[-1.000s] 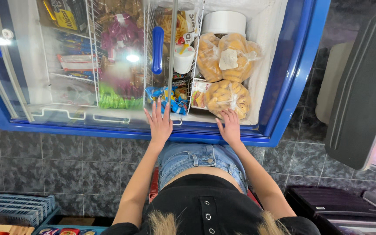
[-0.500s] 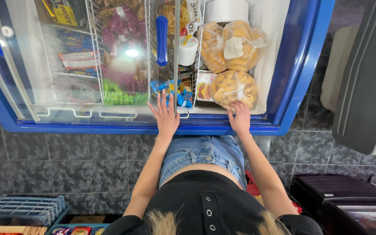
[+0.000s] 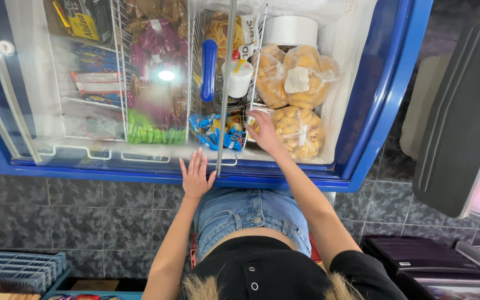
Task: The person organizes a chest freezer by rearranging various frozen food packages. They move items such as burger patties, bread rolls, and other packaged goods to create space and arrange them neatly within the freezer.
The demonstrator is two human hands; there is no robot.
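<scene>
Head view: freezer lid is already slid aside, right bay open. Your left hand lies flat on the blue front rim, fingers together, thumb out, at the foot of the lid's edge. Your right hand is inside the chest, fingers curled down at the wire basket edge, touching the lower bag of yellow frozen pieces. Can't tell if it grips anything. Nothing lifted out yet; pick and lid closing remain.
</scene>
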